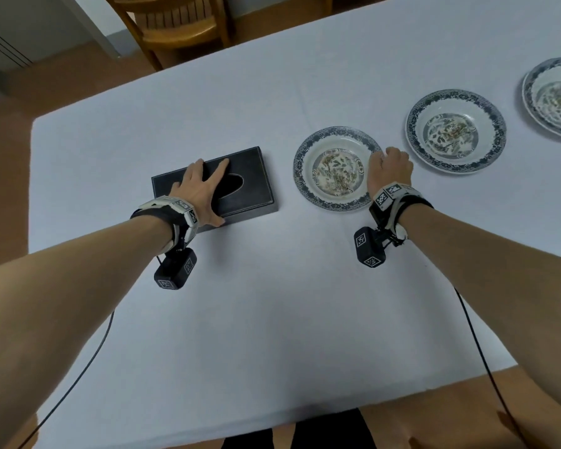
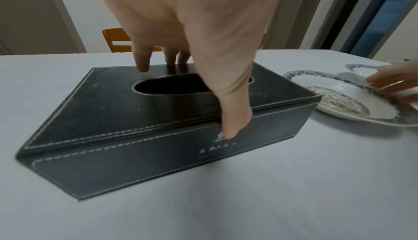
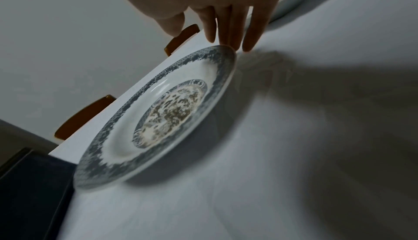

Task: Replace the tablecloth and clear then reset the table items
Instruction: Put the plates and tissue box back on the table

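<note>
Covering the tabletop, a pale tablecloth (image 1: 272, 303) hangs past its near and left edges. Toward the left edge: black stitched tissue box (image 1: 214, 184), oval slot up, flat on the cloth; left hand (image 1: 198, 189) spans its lid, fingers straight over the far edge, thumb (image 2: 235, 122) pressed on the near side wall. Middle: blue-rimmed plate (image 1: 336, 168) just right of the box, apart from it; right hand (image 1: 389, 168) at its right rim, fingers (image 3: 235, 29) extended to the rim, grasping nothing that shows. Toward the right edge: second plate (image 1: 455, 131), then third plate (image 1: 552, 97), partly cut off. Beyond the far edge: wooden chair (image 1: 175, 24).
</note>
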The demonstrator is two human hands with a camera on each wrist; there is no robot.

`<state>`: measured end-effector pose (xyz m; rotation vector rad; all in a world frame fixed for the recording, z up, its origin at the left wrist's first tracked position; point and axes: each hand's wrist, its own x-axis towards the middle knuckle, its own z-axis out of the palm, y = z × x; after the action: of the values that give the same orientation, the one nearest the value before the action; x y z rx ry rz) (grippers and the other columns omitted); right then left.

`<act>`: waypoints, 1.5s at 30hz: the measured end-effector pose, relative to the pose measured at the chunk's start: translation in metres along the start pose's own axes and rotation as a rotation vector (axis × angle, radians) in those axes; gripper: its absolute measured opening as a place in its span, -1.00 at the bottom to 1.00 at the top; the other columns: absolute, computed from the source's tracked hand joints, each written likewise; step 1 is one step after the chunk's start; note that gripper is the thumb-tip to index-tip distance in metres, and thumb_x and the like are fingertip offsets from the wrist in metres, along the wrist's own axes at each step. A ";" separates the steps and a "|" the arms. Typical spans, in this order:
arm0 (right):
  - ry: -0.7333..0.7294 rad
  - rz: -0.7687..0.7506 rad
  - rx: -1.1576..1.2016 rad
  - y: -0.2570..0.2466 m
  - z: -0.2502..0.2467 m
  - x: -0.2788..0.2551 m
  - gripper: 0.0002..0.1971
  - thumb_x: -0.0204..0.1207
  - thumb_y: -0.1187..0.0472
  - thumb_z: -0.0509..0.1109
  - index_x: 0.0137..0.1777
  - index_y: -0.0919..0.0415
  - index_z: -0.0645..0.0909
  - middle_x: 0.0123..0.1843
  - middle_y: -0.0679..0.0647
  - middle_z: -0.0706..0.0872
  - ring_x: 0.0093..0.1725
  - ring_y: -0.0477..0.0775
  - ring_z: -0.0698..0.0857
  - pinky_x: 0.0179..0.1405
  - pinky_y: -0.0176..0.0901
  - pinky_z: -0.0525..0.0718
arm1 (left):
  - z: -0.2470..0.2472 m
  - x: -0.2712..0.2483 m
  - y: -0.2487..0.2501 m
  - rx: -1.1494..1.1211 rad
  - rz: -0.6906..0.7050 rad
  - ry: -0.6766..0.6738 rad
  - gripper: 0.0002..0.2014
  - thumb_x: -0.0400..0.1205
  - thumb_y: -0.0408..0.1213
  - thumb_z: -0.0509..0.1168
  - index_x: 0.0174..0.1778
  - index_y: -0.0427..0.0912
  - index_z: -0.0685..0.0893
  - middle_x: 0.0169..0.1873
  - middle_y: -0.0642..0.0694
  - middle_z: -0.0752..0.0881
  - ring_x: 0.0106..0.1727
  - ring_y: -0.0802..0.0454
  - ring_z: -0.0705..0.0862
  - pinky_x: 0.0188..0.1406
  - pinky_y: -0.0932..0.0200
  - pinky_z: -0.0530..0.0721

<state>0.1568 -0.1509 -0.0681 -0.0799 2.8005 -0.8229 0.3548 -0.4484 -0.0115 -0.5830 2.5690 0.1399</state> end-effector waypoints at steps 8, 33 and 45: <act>-0.062 -0.083 -0.084 -0.046 0.003 -0.057 -0.47 0.72 0.02 0.09 0.58 0.34 0.30 0.58 0.28 0.33 0.55 0.27 0.27 0.52 0.13 0.32 | -0.003 -0.042 -0.026 -0.175 -0.041 0.121 0.04 0.42 0.09 0.49 0.70 0.15 -0.04 0.67 -0.15 0.08 0.68 -0.10 0.08 0.52 -0.28 0.32; -0.363 -0.715 -0.456 -0.280 0.023 -0.365 -0.59 0.61 0.12 0.19 0.40 0.27 0.51 0.40 0.25 0.53 0.32 0.28 0.56 0.09 -0.01 0.56 | -0.019 -0.337 -0.242 -0.150 -0.471 0.200 -0.49 0.63 0.13 0.05 0.44 -0.04 0.44 0.42 -0.23 0.47 0.48 -0.27 0.36 0.40 -0.49 0.21; -0.643 -1.029 -0.498 -0.356 0.157 -0.535 -0.53 0.63 0.17 0.20 0.52 0.29 0.41 0.48 0.28 0.46 0.42 0.32 0.49 0.31 0.09 0.54 | 0.115 -0.574 -0.363 -0.428 -0.963 0.075 -0.29 0.59 0.14 0.15 0.65 -0.06 0.24 0.55 -0.26 0.37 0.51 -0.35 0.36 0.40 -0.27 0.47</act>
<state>0.7094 -0.4721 0.1005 -1.6129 2.1274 -0.1263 1.0122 -0.5364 0.1740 -1.9150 2.0406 0.3282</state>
